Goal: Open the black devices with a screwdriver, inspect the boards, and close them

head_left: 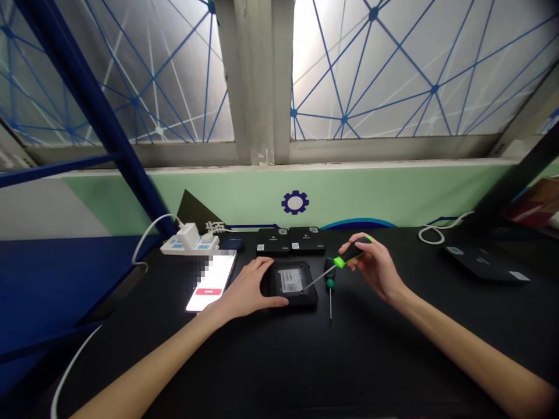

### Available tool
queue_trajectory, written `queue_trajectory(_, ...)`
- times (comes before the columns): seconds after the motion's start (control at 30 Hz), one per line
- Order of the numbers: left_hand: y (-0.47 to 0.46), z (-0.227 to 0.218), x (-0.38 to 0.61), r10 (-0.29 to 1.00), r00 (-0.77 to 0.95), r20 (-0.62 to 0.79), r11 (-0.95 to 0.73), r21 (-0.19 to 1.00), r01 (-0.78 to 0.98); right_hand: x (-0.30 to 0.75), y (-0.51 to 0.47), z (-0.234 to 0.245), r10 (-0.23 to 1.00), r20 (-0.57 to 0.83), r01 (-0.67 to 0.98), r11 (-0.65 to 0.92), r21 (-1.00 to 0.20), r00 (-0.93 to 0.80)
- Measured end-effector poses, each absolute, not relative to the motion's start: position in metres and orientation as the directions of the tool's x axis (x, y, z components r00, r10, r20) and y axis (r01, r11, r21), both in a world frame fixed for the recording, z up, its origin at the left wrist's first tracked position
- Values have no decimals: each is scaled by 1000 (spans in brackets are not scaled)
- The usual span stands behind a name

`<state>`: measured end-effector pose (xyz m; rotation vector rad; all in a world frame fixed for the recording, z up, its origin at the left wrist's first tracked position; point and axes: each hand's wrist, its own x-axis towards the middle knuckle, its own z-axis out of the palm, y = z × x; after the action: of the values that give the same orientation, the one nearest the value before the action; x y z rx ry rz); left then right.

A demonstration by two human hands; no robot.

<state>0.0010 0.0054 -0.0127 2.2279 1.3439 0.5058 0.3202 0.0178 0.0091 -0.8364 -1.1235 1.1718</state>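
Observation:
A small black device (292, 283) with a grey label lies flat on the black table (305, 361). My left hand (247, 288) rests on its left edge, fingers wrapped round the corner to steady it. My right hand (375, 265) is closed round the green and black handle of a screwdriver (338, 262), whose thin shaft slants down-left with its tip on the device's right side. A second, smaller screwdriver (330, 294) with a dark green handle lies on the table just right of the device.
A lit phone (212, 279) lies left of my left hand. Behind it sits a white power strip (190, 241) with a plugged charger. Two more black devices (290, 240) stand at the back. A black flat unit (484, 262) and white cable (437, 231) are at the right.

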Motion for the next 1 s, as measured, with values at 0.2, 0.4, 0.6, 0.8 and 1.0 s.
queue_trajectory(0.2, 3, -10, 1, 900, 434, 26, -371, 567, 736, 319, 18, 10, 975, 223, -278, 212, -937, -11)
queue_trajectory(0.4, 3, -9, 2, 901, 434, -7, -359, 552, 753, 322, 19, 11, 973, 228, -263, 216, -940, -18)
queue_trajectory(0.6, 3, -12, 1, 895, 445, 27, -385, 549, 741, 326, 21, 11, 969, 247, -267, 236, -934, -8)
queue_trajectory(0.8, -1, -7, 4, 797, 552, 245, -595, 470, 652, 323, 19, 9, 970, 241, -278, 222, -935, -34)
queue_trajectory(1.0, -7, -2, 10, 597, 737, 315, -794, 363, 488, 322, 20, 9, 970, 243, -280, 225, -933, -31)
